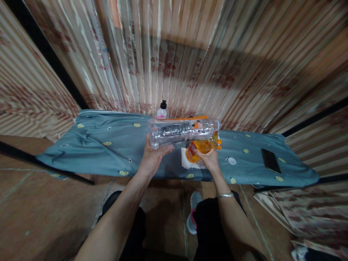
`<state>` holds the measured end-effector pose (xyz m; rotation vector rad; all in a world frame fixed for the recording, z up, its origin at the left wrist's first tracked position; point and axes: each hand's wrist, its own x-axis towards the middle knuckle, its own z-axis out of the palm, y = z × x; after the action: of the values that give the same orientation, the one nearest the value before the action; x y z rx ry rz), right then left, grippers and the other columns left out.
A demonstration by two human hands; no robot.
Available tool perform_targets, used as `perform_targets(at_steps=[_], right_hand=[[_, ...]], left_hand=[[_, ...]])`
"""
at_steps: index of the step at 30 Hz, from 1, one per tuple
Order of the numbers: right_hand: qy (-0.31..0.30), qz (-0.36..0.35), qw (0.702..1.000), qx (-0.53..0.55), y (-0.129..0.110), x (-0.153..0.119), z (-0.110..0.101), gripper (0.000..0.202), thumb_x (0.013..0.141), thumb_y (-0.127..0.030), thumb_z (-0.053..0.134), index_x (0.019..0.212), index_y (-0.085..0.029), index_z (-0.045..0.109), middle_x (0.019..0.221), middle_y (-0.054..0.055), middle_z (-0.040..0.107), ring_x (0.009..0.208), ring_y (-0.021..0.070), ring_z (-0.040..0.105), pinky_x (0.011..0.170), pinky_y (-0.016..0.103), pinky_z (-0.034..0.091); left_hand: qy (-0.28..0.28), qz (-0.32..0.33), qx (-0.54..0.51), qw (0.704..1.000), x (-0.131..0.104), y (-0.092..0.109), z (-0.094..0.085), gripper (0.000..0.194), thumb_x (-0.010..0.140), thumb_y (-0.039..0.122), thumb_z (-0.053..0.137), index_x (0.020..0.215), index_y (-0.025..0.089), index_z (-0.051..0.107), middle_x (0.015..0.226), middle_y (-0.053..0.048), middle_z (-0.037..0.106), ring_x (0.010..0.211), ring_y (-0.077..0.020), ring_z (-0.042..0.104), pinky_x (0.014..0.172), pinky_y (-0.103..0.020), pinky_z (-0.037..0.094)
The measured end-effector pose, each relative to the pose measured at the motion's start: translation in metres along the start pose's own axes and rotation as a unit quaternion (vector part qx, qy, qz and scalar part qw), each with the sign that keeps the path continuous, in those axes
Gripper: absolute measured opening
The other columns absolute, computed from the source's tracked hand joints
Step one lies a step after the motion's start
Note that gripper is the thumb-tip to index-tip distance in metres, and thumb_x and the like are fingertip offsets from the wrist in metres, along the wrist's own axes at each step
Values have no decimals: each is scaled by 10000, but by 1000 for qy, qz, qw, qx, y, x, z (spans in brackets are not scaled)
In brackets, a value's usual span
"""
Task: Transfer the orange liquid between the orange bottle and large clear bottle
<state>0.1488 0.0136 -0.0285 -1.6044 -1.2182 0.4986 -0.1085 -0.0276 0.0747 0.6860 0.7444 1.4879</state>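
Note:
My left hand (155,154) is closed round the base end of a large clear plastic bottle (176,131) with an orange label. This bottle lies on its side in the air, its neck toward the right. In my right hand (208,158) is a smaller bottle of orange-yellow liquid (199,148) with a red label, tilted with its orange cap toward the right. It is just below the clear bottle. A white tissue (186,159) lies on the cloth under the orange bottle. Behind the clear bottle stands a pump bottle (162,108) with a black top.
A blue-green cloth with yellow pineapple prints (108,152) covers the long narrow table. A black phone (271,161) lies on its right part. Striped curtains (168,65) hang behind, and dark metal poles (51,58) slant at both sides. A grey slipper (193,214) is on the tiled floor.

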Motion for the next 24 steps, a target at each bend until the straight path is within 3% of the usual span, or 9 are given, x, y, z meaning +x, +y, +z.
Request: perform_targets(at_steps=[9, 24], right_hand=[[2, 22, 1000, 3, -2, 0, 0, 636, 529, -527, 915, 1038, -218, 689, 1121, 131, 820, 1077, 367, 779, 1025, 552, 602], [5, 15, 1000, -14, -7, -1, -2, 627, 528, -519, 917, 1035, -218, 706, 1116, 137, 826, 1088, 375, 774, 1038, 546, 595]], left_hand=[[-6, -4, 8, 1000, 1, -2, -3, 821, 475, 209, 989, 1189, 249, 584, 747, 56, 736, 657, -173, 721, 716, -327, 565], [-4, 2, 2, 1000, 1, -1, -2, 769, 479, 186, 980, 1136, 247, 586, 748, 45, 750, 646, -178, 722, 691, -322, 563]])
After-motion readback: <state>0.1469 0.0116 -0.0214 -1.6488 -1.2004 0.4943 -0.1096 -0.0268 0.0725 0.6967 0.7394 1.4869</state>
